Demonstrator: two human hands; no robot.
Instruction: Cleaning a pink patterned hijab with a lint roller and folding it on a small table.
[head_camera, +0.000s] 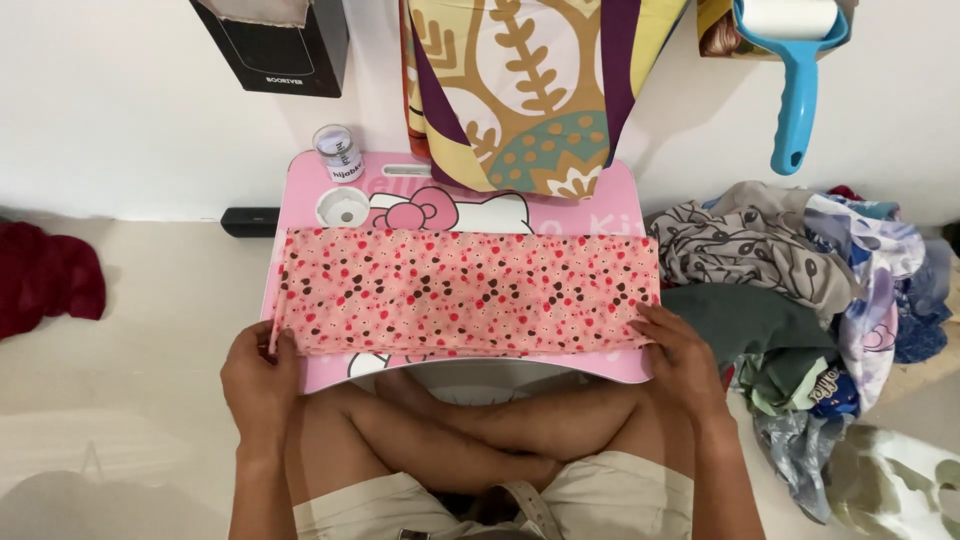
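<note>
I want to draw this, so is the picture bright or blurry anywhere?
Head view: soft, even light with no glare; the spotted pink cloth and both hands, left hand and right hand, look sharp; only faint shadows lie under the pink lap table; its edges bend slightly from the wide lens.

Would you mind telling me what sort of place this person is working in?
Probably a room at home, on the floor: a pink lap desk bears a folded floral cloth, a pile of clothes lies beside it, and a lint roller hangs above.
</note>
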